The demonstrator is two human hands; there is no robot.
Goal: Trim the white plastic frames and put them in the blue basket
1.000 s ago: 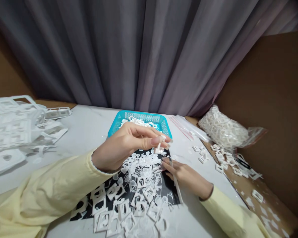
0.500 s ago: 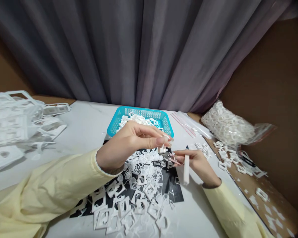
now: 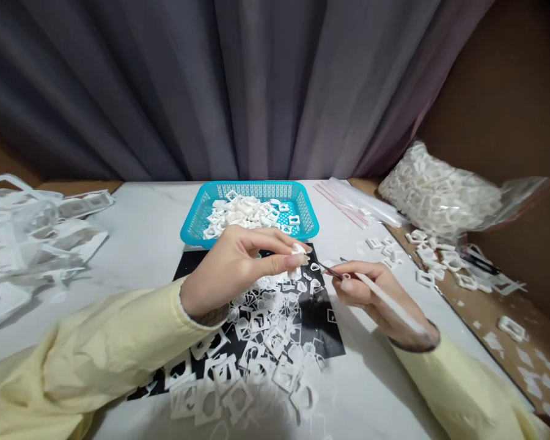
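My left hand point(image 3: 242, 263) pinches a small white plastic piece point(image 3: 297, 252) between thumb and fingertips, above the pile. Closed around a slim, dark, pointed metal tool point(image 3: 327, 269) is my right hand point(image 3: 376, 296). The tool's tip reaches toward the white piece; I cannot tell whether they touch. A long white bar point(image 3: 387, 297) lies across the right hand; how it is held is partly hidden. Below both hands, loose white cut-out pieces and scraps point(image 3: 261, 321) cover much of a black mat point(image 3: 325, 339).
Behind the hands stands a blue basket point(image 3: 190, 223) with white pieces inside. White frames point(image 3: 13, 244) are heaped at left. At right are a filled clear bag point(image 3: 440, 189), flat plastic bags point(image 3: 366, 201) and loose white pieces point(image 3: 426, 253). A grey curtain point(image 3: 256, 91) hangs behind.
My right hand has turned, so the white bar that hung down now lies across the hand. The tool's angle has changed. My left hand still pinches the piece; the camera view has shifted.
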